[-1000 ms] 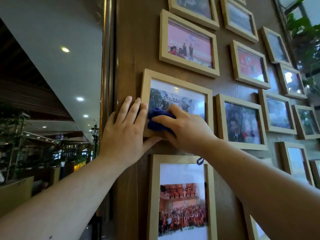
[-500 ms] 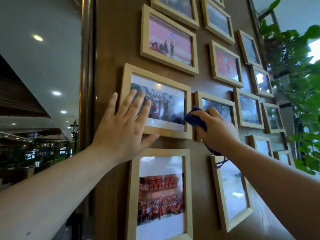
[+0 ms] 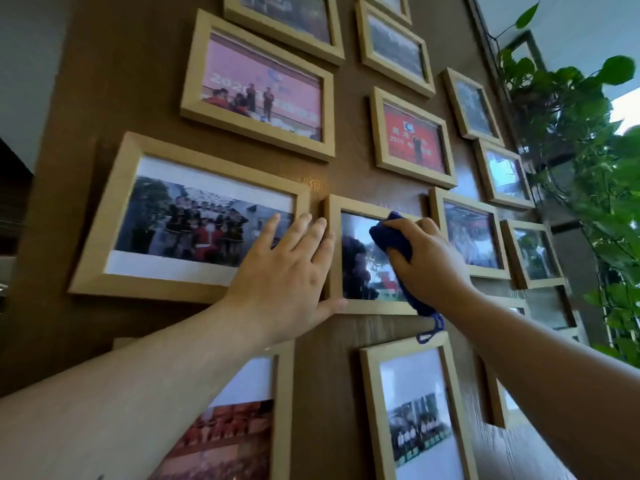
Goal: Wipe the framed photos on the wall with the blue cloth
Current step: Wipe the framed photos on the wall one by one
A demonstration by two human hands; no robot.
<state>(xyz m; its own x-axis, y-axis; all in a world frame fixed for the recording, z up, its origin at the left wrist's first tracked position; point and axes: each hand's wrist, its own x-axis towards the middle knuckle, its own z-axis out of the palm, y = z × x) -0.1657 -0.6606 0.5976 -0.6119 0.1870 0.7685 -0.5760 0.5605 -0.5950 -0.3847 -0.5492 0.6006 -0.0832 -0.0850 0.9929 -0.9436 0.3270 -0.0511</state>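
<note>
Several light wooden framed photos hang on a brown wood-grain wall (image 3: 346, 174). My right hand (image 3: 429, 261) grips a dark blue cloth (image 3: 391, 237) and presses it on the glass of a small frame (image 3: 356, 258) at the middle. The cloth's loop (image 3: 431, 332) dangles below that frame. My left hand (image 3: 287, 271) lies flat, fingers spread, across the left edge of the small frame and the right end of a wide frame (image 3: 166, 220) with a group photo.
Leafy green plants (image 3: 588, 168) hang along the wall's right edge. Two more frames sit below: one (image 3: 415, 410) under my right forearm, one (image 3: 256, 410) partly hidden by my left forearm. Frames (image 3: 263, 84) fill the wall above.
My right hand carried the cloth rightward from the wide frame onto the small frame. My left hand followed to the right, onto the small frame's left edge. The view shifted right and closer.
</note>
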